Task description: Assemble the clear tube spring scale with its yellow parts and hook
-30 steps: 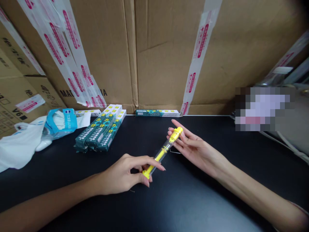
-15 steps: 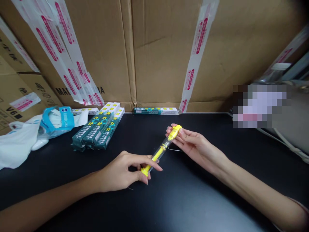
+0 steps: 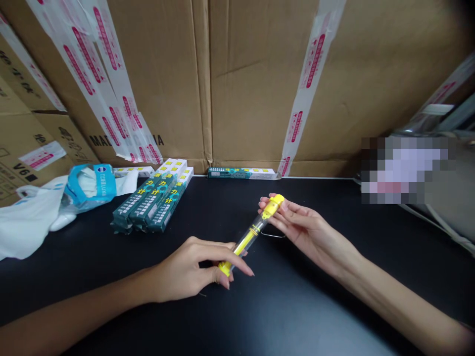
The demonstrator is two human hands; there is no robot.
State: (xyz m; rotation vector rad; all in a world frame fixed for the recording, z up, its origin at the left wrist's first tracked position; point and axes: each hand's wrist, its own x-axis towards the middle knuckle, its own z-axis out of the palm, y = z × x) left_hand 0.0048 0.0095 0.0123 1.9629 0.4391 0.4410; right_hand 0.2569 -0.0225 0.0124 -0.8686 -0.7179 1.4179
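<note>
A clear tubular spring scale point(image 3: 246, 241) with yellow ends and a yellow inner part is held slantwise above the black table, its upper end to the right. My left hand point(image 3: 200, 267) is closed on the lower yellow end, thumb below and forefinger stretched across the tube. At the upper yellow cap, my right hand point(image 3: 302, 220) pinches with thumb and fingers. Below the right fingers shows a thin metal wire point(image 3: 273, 235); whether it is joined to the scale I cannot tell.
Several green-and-white boxes point(image 3: 152, 198) lie together at left. Another such box point(image 3: 241, 173) lies along the cardboard wall point(image 3: 256, 89). A blue-and-white plastic packet point(image 3: 91, 185) sits far left. At right are a blurred-out patch point(image 3: 404, 170) and a grey bag-like thing point(image 3: 454, 183).
The whole view has shifted slightly, with things appearing a little further right and lower. Both hands keep their hold on the spring scale, which keeps nearly the same slant.
</note>
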